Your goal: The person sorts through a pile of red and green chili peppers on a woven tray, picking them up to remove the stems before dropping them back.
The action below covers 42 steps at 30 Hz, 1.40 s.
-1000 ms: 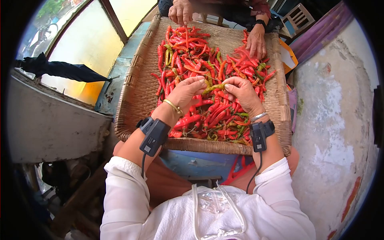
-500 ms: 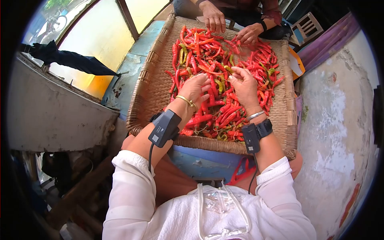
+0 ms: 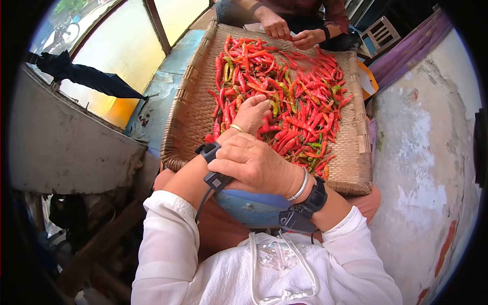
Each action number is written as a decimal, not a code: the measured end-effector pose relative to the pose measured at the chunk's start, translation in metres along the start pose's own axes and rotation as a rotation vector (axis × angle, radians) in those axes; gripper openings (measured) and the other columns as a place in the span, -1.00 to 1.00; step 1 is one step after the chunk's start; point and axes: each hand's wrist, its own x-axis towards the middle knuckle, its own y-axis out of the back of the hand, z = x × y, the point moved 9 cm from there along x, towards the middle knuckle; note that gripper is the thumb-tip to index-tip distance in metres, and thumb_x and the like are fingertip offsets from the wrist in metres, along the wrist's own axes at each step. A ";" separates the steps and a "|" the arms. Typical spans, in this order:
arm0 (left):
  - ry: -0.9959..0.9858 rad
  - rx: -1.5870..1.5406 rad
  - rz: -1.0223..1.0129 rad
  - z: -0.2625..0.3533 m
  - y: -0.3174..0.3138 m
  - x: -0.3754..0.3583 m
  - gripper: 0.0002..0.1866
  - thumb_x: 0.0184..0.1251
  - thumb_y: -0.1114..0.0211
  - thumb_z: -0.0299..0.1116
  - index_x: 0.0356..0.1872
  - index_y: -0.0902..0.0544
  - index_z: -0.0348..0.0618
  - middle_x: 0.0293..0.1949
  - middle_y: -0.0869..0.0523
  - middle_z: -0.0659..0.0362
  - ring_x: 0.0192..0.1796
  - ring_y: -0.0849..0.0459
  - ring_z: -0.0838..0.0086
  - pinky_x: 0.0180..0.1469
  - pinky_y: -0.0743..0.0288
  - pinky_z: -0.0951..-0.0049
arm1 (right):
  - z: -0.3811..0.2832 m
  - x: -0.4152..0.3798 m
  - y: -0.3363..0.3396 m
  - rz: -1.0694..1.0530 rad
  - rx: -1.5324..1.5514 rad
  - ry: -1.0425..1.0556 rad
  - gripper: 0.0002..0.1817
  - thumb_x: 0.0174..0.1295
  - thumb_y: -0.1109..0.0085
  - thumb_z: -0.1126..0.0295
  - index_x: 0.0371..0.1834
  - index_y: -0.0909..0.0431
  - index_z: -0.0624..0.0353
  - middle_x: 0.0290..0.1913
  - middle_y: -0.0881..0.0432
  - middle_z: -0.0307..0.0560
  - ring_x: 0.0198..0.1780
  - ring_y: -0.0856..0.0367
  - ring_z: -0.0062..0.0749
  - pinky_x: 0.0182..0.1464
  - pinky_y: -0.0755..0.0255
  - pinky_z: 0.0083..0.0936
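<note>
My left hand point(image 3: 252, 114) hovers just over or against the red chili peppers point(image 3: 300, 122), its fingers loosely bent and apart, with nothing visible in them. A gold bangle point(image 3: 237, 128) circles that wrist, and below it is a black strapped device point(image 3: 217, 180) with a cable. Crossing over my left forearm, my right hand point(image 3: 249, 163) has its fingers closed around this device; its fingertips are partly hidden. My right wrist carries a silver bangle point(image 3: 300, 185) and a second black device point(image 3: 299, 216). Some peppers are green or yellowish.
A rectangular woven basket tray point(image 3: 190, 101) holds the peppers. Across it, another person's hands point(image 3: 292, 33) meet over the far edge. A folded dark umbrella point(image 3: 96, 76) lies by the window at left; a rough wall point(image 3: 417, 152) stands at right.
My right hand has left the peppers and moved left and toward me onto the left wrist's device. The other person's hands have come together at the tray's far edge.
</note>
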 end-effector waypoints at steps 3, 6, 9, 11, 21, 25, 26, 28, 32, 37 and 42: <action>-0.053 -0.144 -0.126 0.008 -0.015 -0.016 -0.70 0.20 -0.16 -0.30 -0.05 -0.43 -0.09 -0.22 -0.54 0.23 -0.21 -0.51 0.56 -0.15 -0.41 0.47 | -0.013 -0.011 -0.001 0.092 -0.073 0.018 -0.61 -0.33 -0.30 0.40 -0.30 -0.49 0.16 -0.32 -0.47 -0.15 -0.18 -0.45 -0.27 -0.14 -0.36 -0.33; -0.018 -0.273 -0.257 0.015 -0.026 -0.028 -0.80 0.23 -0.13 -0.31 -0.15 -0.46 -0.07 -0.36 -0.57 0.29 -0.36 -0.56 0.61 -0.30 -0.48 0.56 | -0.025 -0.013 -0.012 0.135 -0.166 0.012 -0.59 -0.34 -0.29 0.38 -0.29 -0.47 0.15 -0.30 -0.44 -0.16 -0.17 -0.44 -0.30 -0.15 -0.36 -0.35; 0.011 -0.354 -0.300 0.023 -0.023 -0.032 -0.83 0.25 -0.12 -0.27 -0.23 -0.48 -0.10 -0.43 -0.59 0.31 -0.45 -0.57 0.64 -0.42 -0.51 0.61 | -0.023 -0.005 -0.017 0.099 -0.235 0.010 -0.55 -0.32 -0.27 0.36 -0.24 -0.45 0.14 -0.25 -0.42 -0.17 -0.13 -0.43 -0.29 -0.11 -0.34 -0.34; -0.046 -0.235 -0.280 0.029 -0.012 -0.027 -0.84 0.28 -0.08 -0.27 -0.23 -0.50 -0.10 -0.41 -0.61 0.29 -0.41 -0.58 0.62 -0.35 -0.51 0.59 | -0.026 0.003 -0.008 0.074 -0.184 0.085 -0.53 -0.33 -0.26 0.36 -0.21 -0.44 0.13 -0.21 -0.43 -0.16 -0.08 -0.42 -0.27 -0.06 -0.32 -0.32; -0.352 0.606 -0.231 0.035 -0.018 -0.021 -0.82 0.14 -0.16 -0.41 -0.27 -0.55 -0.30 -0.41 -0.61 0.23 -0.38 -0.53 0.64 -0.31 -0.44 0.60 | 0.176 -0.147 0.048 -0.210 -0.483 -0.740 -0.76 -0.10 -0.23 0.38 -0.30 -0.54 0.12 -0.33 -0.48 -0.05 -0.19 -0.45 -0.16 -0.10 -0.36 -0.34; -0.257 0.703 -0.331 0.020 -0.032 -0.027 -0.78 0.20 -0.15 -0.40 -0.17 -0.52 -0.29 -0.35 -0.59 0.28 -0.31 -0.51 0.66 -0.23 -0.43 0.61 | 0.189 -0.169 0.032 -0.361 -0.448 -0.728 -0.81 -0.11 -0.23 0.39 -0.37 -0.52 0.13 -0.32 -0.44 -0.08 -0.15 -0.40 -0.18 -0.06 -0.32 -0.37; -0.206 0.688 -0.345 0.016 -0.034 -0.027 -0.78 0.20 -0.16 -0.40 -0.17 -0.53 -0.29 -0.35 -0.59 0.27 -0.30 -0.51 0.66 -0.22 -0.43 0.60 | 0.191 -0.171 0.030 -0.401 -0.444 -0.764 -0.83 -0.11 -0.23 0.39 -0.41 -0.51 0.13 -0.30 -0.43 -0.08 -0.12 -0.38 -0.19 -0.05 -0.30 -0.38; -0.194 0.734 -0.339 0.012 -0.036 -0.024 -0.78 0.19 -0.16 -0.40 -0.17 -0.53 -0.29 -0.35 -0.59 0.27 -0.30 -0.51 0.66 -0.22 -0.44 0.60 | 0.191 -0.173 0.027 -0.463 -0.426 -0.813 -0.87 -0.12 -0.22 0.41 -0.51 -0.48 0.15 -0.30 -0.39 -0.08 -0.09 -0.34 -0.19 -0.04 -0.28 -0.39; -0.165 0.787 -0.381 -0.007 -0.036 -0.013 -0.75 0.20 -0.17 -0.40 -0.13 -0.50 -0.31 -0.34 -0.59 0.26 -0.30 -0.51 0.65 -0.22 -0.44 0.60 | 0.186 -0.170 0.046 -0.265 -0.239 -0.761 -0.94 -0.08 -0.16 0.50 -0.51 -0.49 0.18 -0.41 -0.46 -0.14 -0.27 -0.46 -0.29 -0.18 -0.37 -0.42; -0.243 0.861 -0.417 -0.012 -0.047 -0.023 -0.72 0.22 -0.15 -0.40 -0.07 -0.48 -0.32 -0.31 -0.59 0.24 -0.25 -0.51 0.63 -0.18 -0.43 0.58 | 0.179 -0.169 0.062 0.141 0.578 -0.987 -0.94 0.08 -0.10 0.51 -0.39 -0.50 0.26 -0.52 -0.50 -0.27 -0.52 -0.45 -0.69 -0.46 -0.36 -0.71; -0.105 0.914 -0.512 -0.021 -0.055 -0.026 -0.75 0.25 -0.13 -0.34 -0.15 -0.49 -0.31 -0.42 -0.58 0.24 -0.36 -0.52 0.59 -0.29 -0.42 0.57 | 0.180 -0.161 0.058 0.293 0.786 -0.974 -0.92 0.12 -0.08 0.48 -0.34 -0.49 0.25 -0.48 -0.52 -0.25 -0.50 -0.45 -0.70 -0.45 -0.38 -0.75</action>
